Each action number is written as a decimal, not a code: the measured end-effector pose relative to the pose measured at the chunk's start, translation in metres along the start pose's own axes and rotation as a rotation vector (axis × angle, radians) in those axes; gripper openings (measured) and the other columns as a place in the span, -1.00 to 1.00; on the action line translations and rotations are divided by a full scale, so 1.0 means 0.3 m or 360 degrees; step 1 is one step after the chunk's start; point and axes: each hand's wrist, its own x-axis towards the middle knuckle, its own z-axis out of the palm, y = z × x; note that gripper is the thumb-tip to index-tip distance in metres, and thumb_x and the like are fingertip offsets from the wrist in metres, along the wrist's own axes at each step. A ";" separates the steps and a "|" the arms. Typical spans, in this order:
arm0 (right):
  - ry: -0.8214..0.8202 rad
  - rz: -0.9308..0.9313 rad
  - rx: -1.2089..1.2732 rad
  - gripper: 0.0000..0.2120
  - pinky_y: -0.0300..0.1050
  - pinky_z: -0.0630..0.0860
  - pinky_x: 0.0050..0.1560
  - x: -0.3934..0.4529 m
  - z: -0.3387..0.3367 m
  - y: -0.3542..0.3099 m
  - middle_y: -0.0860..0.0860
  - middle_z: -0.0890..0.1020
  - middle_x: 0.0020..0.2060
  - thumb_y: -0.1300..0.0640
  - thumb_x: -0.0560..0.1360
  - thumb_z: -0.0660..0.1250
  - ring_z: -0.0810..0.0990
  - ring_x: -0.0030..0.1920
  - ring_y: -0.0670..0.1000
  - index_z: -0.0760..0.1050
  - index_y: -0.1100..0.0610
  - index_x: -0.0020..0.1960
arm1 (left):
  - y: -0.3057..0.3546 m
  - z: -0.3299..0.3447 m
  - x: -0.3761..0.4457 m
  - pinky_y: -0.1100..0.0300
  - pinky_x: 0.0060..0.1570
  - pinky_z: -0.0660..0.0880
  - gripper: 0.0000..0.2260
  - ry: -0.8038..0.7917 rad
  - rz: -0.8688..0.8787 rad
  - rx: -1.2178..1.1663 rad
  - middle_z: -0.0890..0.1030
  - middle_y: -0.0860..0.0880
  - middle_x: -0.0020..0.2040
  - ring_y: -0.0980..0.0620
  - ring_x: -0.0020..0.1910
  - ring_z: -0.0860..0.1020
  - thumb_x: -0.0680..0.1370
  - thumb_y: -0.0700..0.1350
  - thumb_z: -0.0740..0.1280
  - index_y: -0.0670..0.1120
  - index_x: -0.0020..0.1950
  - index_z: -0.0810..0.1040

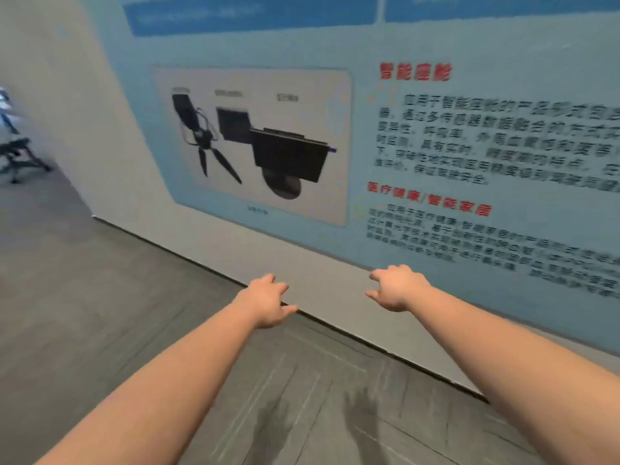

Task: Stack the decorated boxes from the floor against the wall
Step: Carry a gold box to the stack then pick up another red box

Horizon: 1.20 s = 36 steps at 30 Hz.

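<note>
Head view, at 12 o'clock: wall (318, 290) with poster (436, 146).
My left hand (266, 305): fingers loose, holding nothing.
My right hand (399, 290): the same, empty.
Decorated boxes: not visible; floor (100, 313) at 9 o'clock shows none.
Handling: I cannot judge weight; probably take them by two opposite sides.
</note>
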 end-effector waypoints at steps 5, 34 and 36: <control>-0.0042 -0.0544 -0.0207 -0.52 0.09 0.36 0.32 0.161 -0.003 -0.779 0.11 0.43 0.36 -0.20 0.59 0.13 0.34 0.39 0.17 0.31 -0.02 0.43 | -0.691 0.053 -0.232 -0.07 0.37 0.29 -0.43 -0.0083 -0.0560 -0.0116 0.22 -0.10 0.46 -0.15 0.43 0.25 0.55 0.27 0.16 0.04 0.49 0.25; -0.0306 -0.1762 -0.0920 -0.51 0.12 0.36 0.25 1.022 0.054 -3.562 0.11 0.42 0.34 -0.21 0.59 0.12 0.30 0.38 0.18 0.29 -0.01 0.44 | -2.992 0.329 -0.542 -0.10 0.36 0.25 -0.44 -0.0411 -0.1833 -0.0731 0.14 -0.07 0.53 -0.11 0.47 0.16 0.56 0.28 0.11 0.06 0.50 0.23; -0.0295 -0.1738 -0.0933 -0.50 0.12 0.35 0.26 1.092 0.060 -3.726 0.12 0.41 0.34 -0.21 0.59 0.12 0.30 0.39 0.18 0.28 -0.01 0.45 | -3.177 0.353 -0.518 -0.10 0.37 0.24 -0.44 -0.0429 -0.1838 -0.0737 0.13 -0.06 0.53 -0.10 0.48 0.15 0.56 0.27 0.11 0.06 0.50 0.22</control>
